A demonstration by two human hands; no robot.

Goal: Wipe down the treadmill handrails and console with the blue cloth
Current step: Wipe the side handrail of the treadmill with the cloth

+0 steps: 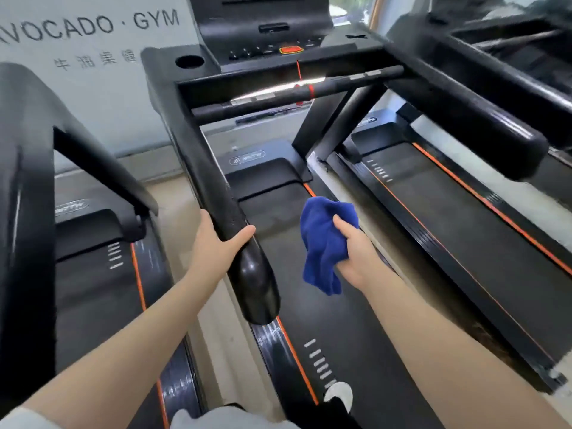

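I stand on a black treadmill. My left hand [216,243] grips the left handrail [213,187] near its rounded end, thumb over the top. My right hand [356,255] holds a bunched blue cloth [322,239] in the air above the belt [309,274], between the two rails. The right handrail [470,119] runs off to the upper right, untouched. Ahead are the front crossbar [297,91] with silver sensor plates and the console [266,35] with a red stop button [291,50] and a red safety cord.
A cup holder [189,61] sits left of the console. Another treadmill's rail [28,181] rises close on the left, and a third treadmill [464,212] lies on the right. A wall sign [93,26] reads AVOCADO GYM.
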